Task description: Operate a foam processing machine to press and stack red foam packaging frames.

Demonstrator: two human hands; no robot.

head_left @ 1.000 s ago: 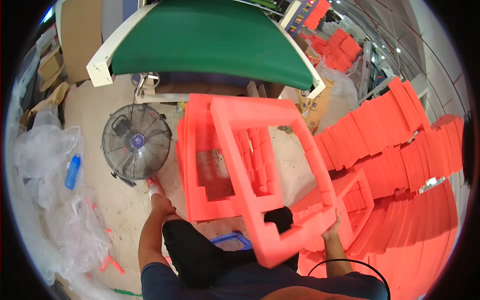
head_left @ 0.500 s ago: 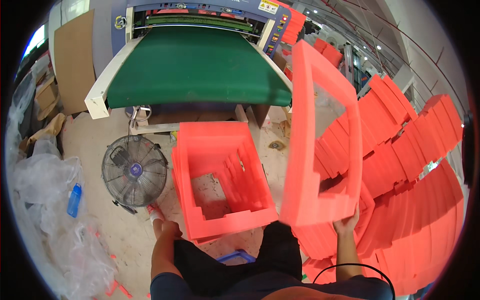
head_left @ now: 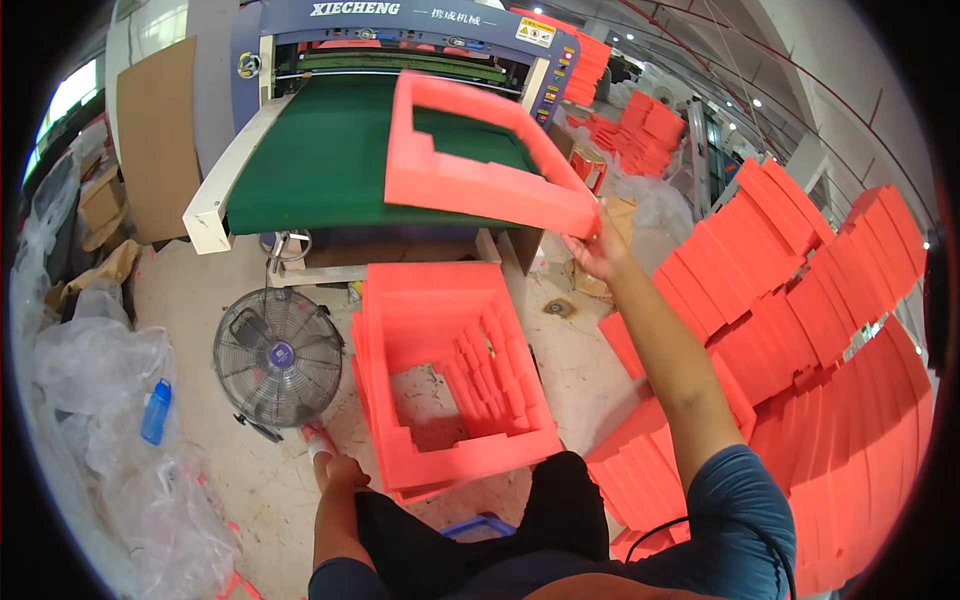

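My right hand (head_left: 603,252) grips a salmon-red foam frame (head_left: 490,192) by its near right corner, with the arm stretched forward. The frame is held tilted over the green conveyor belt (head_left: 300,165); whether it touches the belt I cannot tell. Between me and the machine stands a stack of similar foam frames (head_left: 475,457), notched inside, with a hollow middle. My left hand (head_left: 345,472) lies beside my left knee, its fingers curled in and no object showing in them.
A blue-grey machine (head_left: 245,110) stands behind the belt. Left of the stack is a round floor fan (head_left: 280,355). Tall piles of foam pieces (head_left: 840,430) crowd the right side. Clear plastic sheeting (head_left: 100,355) and a blue bottle (head_left: 156,412) lie at the left.
My right hand has swung the foam frame from upright at my right side forward and left over the belt. My left hand stays by the knee.
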